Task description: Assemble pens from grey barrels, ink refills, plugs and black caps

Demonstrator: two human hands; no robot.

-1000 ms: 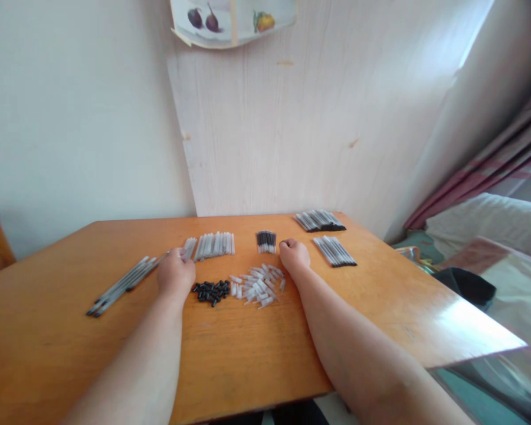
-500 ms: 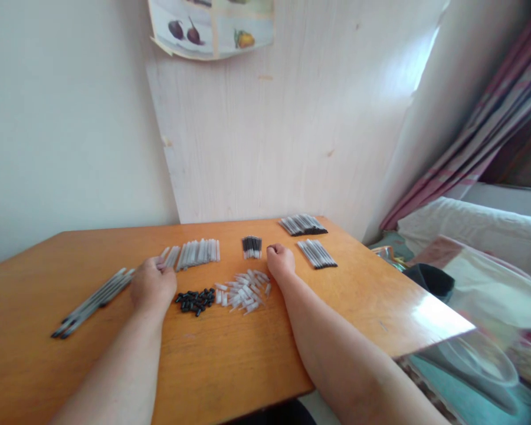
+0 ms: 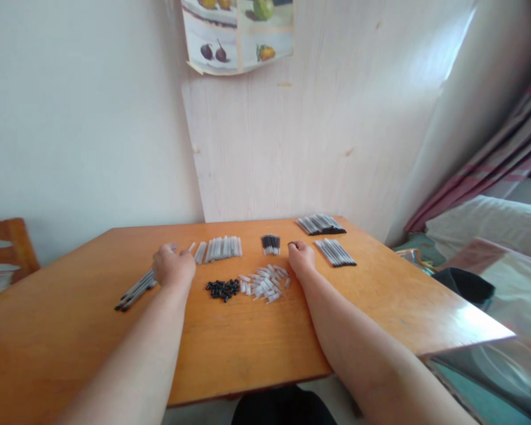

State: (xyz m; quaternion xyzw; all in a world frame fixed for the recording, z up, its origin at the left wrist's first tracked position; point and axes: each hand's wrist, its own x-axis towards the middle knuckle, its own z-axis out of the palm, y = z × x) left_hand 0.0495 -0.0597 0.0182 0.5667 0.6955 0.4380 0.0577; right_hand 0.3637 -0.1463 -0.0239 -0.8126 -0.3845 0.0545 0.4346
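Observation:
My left hand (image 3: 173, 265) is over the upper ends of several long grey pens with black tips (image 3: 137, 290), fingers curled; what they hold, if anything, is hidden. To its right lies a row of clear plastic tubes (image 3: 223, 249), one tube lying apart near the fingers. My right hand (image 3: 301, 258) rests closed on the table, its contents hidden from me. It sits between a small bundle of dark refills (image 3: 271, 244) and a row of assembled pens (image 3: 335, 252). Between my forearms lie a heap of black caps (image 3: 223, 289) and a pile of white translucent tips (image 3: 268, 283).
A larger stack of pens (image 3: 321, 224) lies at the back right of the wooden table (image 3: 243, 348). A wall stands behind, with a fruit poster (image 3: 239, 35). A chair (image 3: 15, 242) is at the left, and a black container (image 3: 464, 284) is beyond the table's right edge.
The view has turned left and slightly upward, bringing the chair in. My left hand has shifted a little away from the tubes, over the grey pens' ends. My right hand stays closed in place.

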